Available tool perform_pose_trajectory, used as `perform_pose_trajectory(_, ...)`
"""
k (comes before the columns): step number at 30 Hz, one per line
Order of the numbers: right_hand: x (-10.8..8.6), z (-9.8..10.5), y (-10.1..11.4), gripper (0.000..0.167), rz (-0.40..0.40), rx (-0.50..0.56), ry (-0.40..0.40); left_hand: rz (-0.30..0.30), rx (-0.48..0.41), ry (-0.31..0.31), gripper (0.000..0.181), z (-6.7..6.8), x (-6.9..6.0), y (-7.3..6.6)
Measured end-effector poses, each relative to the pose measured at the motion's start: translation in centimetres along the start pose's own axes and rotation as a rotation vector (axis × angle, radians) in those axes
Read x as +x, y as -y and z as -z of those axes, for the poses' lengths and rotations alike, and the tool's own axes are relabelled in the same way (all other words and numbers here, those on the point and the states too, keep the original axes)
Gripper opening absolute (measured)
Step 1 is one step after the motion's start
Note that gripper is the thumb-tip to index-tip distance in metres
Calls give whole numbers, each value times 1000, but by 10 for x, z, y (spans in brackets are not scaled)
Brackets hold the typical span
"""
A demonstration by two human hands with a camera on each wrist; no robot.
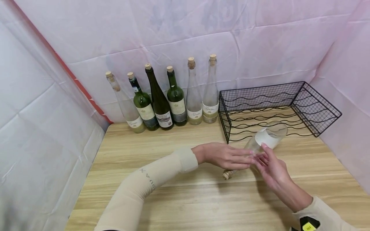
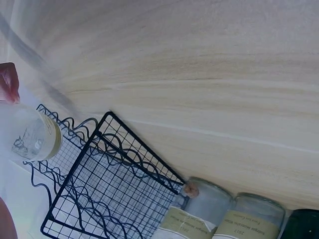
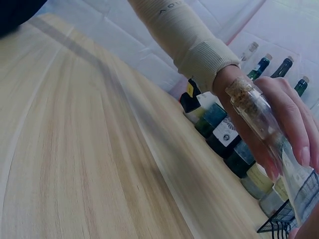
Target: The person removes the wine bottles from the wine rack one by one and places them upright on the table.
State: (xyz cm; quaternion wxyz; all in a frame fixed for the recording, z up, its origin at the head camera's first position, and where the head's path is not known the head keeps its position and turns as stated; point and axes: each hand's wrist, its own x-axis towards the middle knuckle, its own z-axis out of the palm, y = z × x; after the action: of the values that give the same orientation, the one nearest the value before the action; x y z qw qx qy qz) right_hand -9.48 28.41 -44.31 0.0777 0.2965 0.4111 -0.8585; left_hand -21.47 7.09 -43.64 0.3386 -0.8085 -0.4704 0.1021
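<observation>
A clear glass wine bottle [image 1: 267, 138] with a pale label lies slanted between both hands, its base up and to the right, its corked neck pointing down and left. My left hand [image 1: 224, 156] reaches across the neck, with the cork [image 1: 227, 175] sticking out below the fingers; the right wrist view shows the thumb and fingers on either side of the neck. My right hand [image 1: 274, 171] grips the body, thumb on the label and fingers underneath. Just behind is a black wire rack [image 1: 263, 86] with wavy bars; the bottle's base overlaps its front edge in the head view.
Along the back wall stand several corked bottles: clear ones [image 1: 210, 109] beside the rack, green ones [image 1: 177, 106], a tall dark one [image 1: 162, 115] and another clear one [image 1: 134, 123] at the left end. White sheeting [image 1: 185, 29] encloses the wooden table [image 1: 185, 205].
</observation>
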Motion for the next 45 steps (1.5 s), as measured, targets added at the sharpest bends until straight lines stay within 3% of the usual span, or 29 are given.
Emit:
perform_pose_trajectory(3,1,2,-2,83,31,-33,20,-2,-15,-8,43,1,-2,-2)
perform_pose_trajectory(8,1,7,-2,51,77,-50,52,-10,10,-17,41,7,-9,-4)
perform_pose_trajectory(16,10,22,8,27,204,15,136,-9,9,-42,39,12,-22,-6)
perform_pose_trajectory(21,18,31,19,75,185,-22,86,-18,-25,-79,37,16,-29,-10)
perform_pose_trajectory(22,19,33,22,76,188,-16,85,-20,-32,-86,36,17,-30,-11)
perform_pose_trajectory(24,20,38,26,63,207,23,99,-20,-38,-100,36,20,-33,-13)
perform_pose_trajectory(28,20,45,33,13,260,127,111,-10,-44,-123,36,28,-39,-15)
perform_pose_trajectory(30,20,46,36,14,280,128,81,4,-47,-142,36,32,-42,-17)
perform_pose_trajectory(34,22,47,39,15,315,137,21,75,-122,-196,34,39,-47,-22)
perform_pose_trajectory(39,25,49,42,22,350,140,-12,187,-239,-204,36,49,-50,-29)
perform_pose_trajectory(45,28,49,45,34,379,119,-44,401,-431,-285,35,65,-52,-37)
